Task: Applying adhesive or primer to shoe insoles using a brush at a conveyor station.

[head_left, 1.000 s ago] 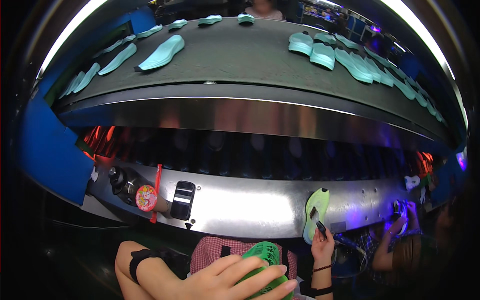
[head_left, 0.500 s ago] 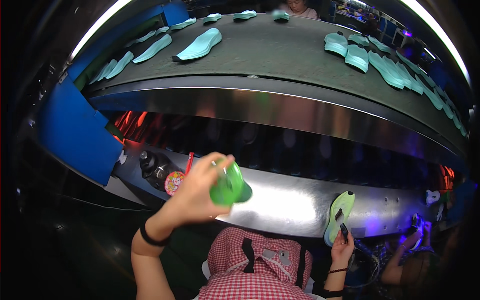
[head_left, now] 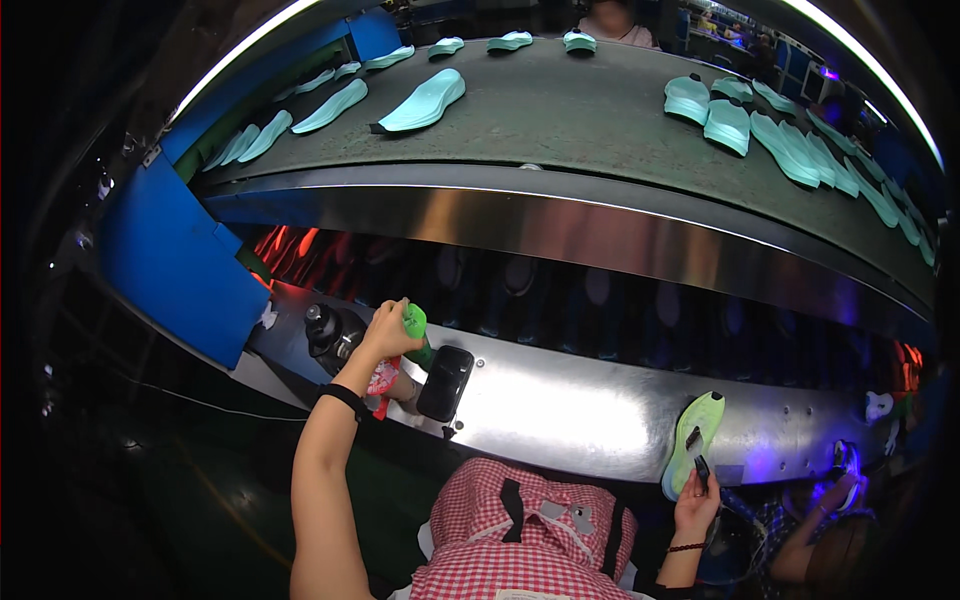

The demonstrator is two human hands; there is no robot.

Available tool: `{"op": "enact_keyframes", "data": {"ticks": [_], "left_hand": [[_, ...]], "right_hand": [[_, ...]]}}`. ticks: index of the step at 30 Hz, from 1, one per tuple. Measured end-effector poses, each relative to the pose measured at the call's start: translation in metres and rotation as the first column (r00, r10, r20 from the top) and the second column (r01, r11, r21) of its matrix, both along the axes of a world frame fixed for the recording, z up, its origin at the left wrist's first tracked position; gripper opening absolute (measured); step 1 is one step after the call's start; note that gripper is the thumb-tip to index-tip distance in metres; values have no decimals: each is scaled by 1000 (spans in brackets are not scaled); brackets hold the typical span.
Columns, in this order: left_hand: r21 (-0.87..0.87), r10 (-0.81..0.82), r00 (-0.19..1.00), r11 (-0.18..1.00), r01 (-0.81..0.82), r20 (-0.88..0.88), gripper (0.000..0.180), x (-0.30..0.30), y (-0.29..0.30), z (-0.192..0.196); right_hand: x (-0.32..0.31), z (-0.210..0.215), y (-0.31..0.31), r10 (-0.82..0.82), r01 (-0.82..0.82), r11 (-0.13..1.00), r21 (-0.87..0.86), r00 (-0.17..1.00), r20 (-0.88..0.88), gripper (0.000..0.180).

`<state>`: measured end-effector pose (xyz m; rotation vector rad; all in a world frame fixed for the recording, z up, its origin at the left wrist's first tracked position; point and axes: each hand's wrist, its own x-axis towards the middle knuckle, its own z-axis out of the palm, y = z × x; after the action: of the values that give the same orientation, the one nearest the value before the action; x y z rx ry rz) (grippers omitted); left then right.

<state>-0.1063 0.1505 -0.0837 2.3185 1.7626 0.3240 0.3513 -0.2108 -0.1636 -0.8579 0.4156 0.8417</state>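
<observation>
green bottle: lower part hidden behind left hand | right hand: small dark object, too small to tell | neighbour's hand: blurred

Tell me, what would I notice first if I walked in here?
Probably the rows of mint-green shoe soles riding the wide grey belt up top. Lower down, the left hand holds a bright green bottle over the shiny metal ledge, and the right hand holds a pale green sole.
</observation>
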Motion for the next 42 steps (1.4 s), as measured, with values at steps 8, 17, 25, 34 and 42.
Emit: {"op": "enact_keyframes", "data": {"ticks": [8, 17, 25, 34, 42], "left_hand": [[-180, 125, 985, 973, -145, -120, 85, -2, -1, -6], [-12, 211, 976, 977, -212, -47, 90, 0, 3, -17], [-73, 303, 951, 949, -307, -64, 93, 5, 7, -22], [74, 343, 939, 937, -342, 4, 94, 0, -6, -20], [622, -141, 970, 783, -15, 200, 59, 77, -58, 99]], "right_hand": [[0, -4, 0, -12, 12, 1000, -1, 1000, -9, 27], [2, -1, 0, -22, 22, 1000, -14, 1000, 3, 27], [-1, -4, -1, -10, 10, 1000, -10, 1000, -16, 24], [5, -4, 1, 3, -2, 1000, 17, 1000, -16, 25], [11, -8, 7, -11, 13, 999, 45, 999, -44, 22]]}}
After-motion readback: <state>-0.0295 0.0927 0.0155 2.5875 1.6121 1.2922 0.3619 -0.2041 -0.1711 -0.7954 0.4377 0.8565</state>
